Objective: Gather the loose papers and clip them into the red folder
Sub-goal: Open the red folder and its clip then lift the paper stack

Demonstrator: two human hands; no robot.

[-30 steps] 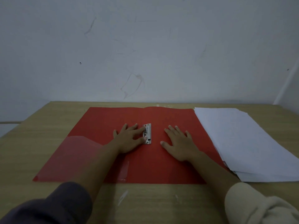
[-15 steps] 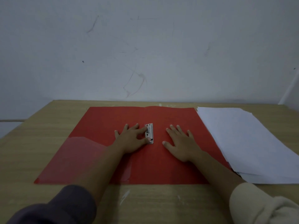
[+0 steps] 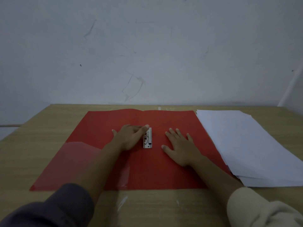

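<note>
Lying open and flat on the wooden surface (image 3: 49,128), the red folder (image 3: 105,128) is seen with its metal clip (image 3: 148,139) fixed near the middle fold. The left hand (image 3: 129,138) is placed on the folder just left of the clip; its fingers (image 3: 145,128) are drawn together and curled toward the clip's far end, where the fingertips are seen touching or nearly touching the metal. Whether the clip lever is actually gripped cannot be told from this view. The right hand (image 3: 178,148) is laid palm down on the folder's right half, near the clip but apart from it, with its fingers (image 3: 172,133) spread wide and flat; nothing is held by it.

The loose papers (image 3: 246,145) are stacked on the surface to the right, their near-left edge overlapping the folder's right border, well apart from both hands. A clear pocket (image 3: 78,154) is visible on the folder's left flap. A dark sleeve (image 3: 54,208) is worn on the left arm and a pale sleeve (image 3: 259,212) on the right.
</note>
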